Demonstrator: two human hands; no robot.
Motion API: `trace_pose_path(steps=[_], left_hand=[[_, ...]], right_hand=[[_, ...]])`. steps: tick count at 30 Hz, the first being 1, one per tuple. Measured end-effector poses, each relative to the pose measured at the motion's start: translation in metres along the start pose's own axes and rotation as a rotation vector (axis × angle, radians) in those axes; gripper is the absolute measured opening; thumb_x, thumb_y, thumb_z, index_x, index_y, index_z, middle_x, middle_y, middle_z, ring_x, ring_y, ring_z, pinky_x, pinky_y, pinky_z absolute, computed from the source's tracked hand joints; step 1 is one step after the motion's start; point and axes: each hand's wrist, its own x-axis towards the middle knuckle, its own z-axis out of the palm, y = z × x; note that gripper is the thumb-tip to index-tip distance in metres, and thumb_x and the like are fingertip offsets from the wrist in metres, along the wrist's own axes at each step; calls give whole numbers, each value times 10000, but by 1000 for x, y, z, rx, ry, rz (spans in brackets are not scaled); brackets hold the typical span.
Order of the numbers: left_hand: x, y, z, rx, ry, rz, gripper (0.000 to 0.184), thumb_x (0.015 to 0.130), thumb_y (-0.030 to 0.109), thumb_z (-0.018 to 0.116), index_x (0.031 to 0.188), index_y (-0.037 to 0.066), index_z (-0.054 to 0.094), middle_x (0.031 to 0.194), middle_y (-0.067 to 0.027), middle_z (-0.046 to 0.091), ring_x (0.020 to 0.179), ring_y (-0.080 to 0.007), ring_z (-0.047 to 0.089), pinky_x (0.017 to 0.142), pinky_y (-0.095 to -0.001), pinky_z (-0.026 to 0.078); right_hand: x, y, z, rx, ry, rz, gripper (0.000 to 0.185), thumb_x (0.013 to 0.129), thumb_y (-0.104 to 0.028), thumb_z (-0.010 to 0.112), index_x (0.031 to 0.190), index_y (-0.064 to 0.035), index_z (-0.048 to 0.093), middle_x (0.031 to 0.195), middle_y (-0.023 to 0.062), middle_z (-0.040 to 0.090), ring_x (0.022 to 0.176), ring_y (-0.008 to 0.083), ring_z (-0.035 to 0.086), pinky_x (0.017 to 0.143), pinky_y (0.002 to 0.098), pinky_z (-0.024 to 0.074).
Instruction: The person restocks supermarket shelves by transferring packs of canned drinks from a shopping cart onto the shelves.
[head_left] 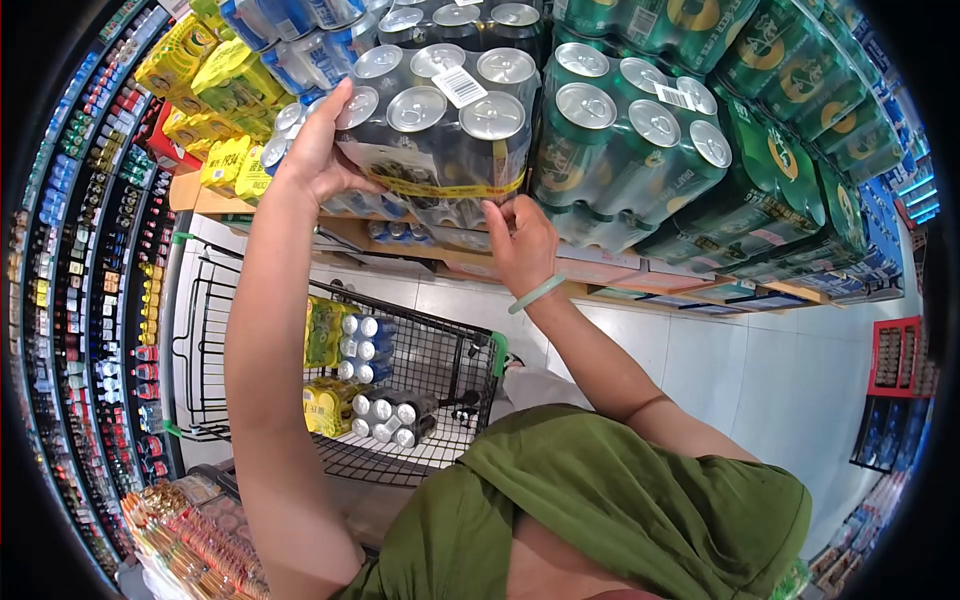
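Note:
A shrink-wrapped pack of black cans (435,150) with silver lids, a barcode label on top and a yellow band low on its front stands at the shelf's edge. My left hand (325,155) is spread against the pack's left side, thumb low on the front and fingers up near the lids. At the pack's lower right front corner, my right hand (522,235) has its thumb and curled fingers pinched at the yellow band. A pale green bangle (537,293) is on my right wrist. Packs of green cans (630,140) stand just right of the black pack.
A shopping cart (440,340) below holds blue cans (366,348), silver-lidded cans (392,418) and yellow packs (322,330). Yellow packs (225,85) fill the display's left. Stocked shelves (95,240) line the far left. Red crates (895,357) stand at right.

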Motion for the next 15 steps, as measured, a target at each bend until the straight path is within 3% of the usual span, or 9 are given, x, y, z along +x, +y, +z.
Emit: trace_pose_path(steps=[3, 6, 8, 11, 15], left_hand=[[3, -1, 0, -17, -3, 11, 698, 875, 522, 557, 1408, 130, 335, 1424, -212, 362, 1308, -452, 332, 932, -769, 244], [7, 0, -2, -22, -5, 30, 683, 886, 515, 543, 1408, 127, 334, 1423, -211, 362, 1302, -451, 342, 921, -758, 280], [11, -1, -3, 23, -15, 49, 638, 918, 530, 465, 1400, 130, 345, 1427, -202, 349, 1297, -473, 332, 909, -755, 299], [15, 0, -6, 55, -28, 46, 666, 898, 527, 514, 1407, 136, 337, 1414, -199, 371, 1286, -440, 371, 884, -723, 369], [20, -2, -9, 54, -37, 43, 678, 889, 551, 516, 1403, 143, 347, 1410, -199, 375, 1290, -435, 368, 881, -717, 381]], right_hand=[[6, 2, 1, -21, 41, -30, 247, 856, -203, 661, 753, -19, 534, 676, 158, 582, 582, 340, 582, 516, 418, 445], [10, 3, 4, 3, 53, -48, 247, 851, -191, 669, 747, -12, 534, 667, 159, 575, 574, 335, 576, 514, 412, 443], [11, 2, 5, 28, 63, -35, 244, 844, -168, 678, 730, -8, 533, 662, 153, 571, 561, 324, 566, 507, 399, 439], [13, 5, 8, 29, 79, -65, 240, 838, -154, 685, 722, -7, 536, 657, 149, 569, 553, 313, 558, 506, 385, 437], [19, 6, 7, -23, 90, -57, 236, 839, -156, 687, 723, -6, 547, 648, 143, 567, 553, 297, 557, 512, 378, 435]])
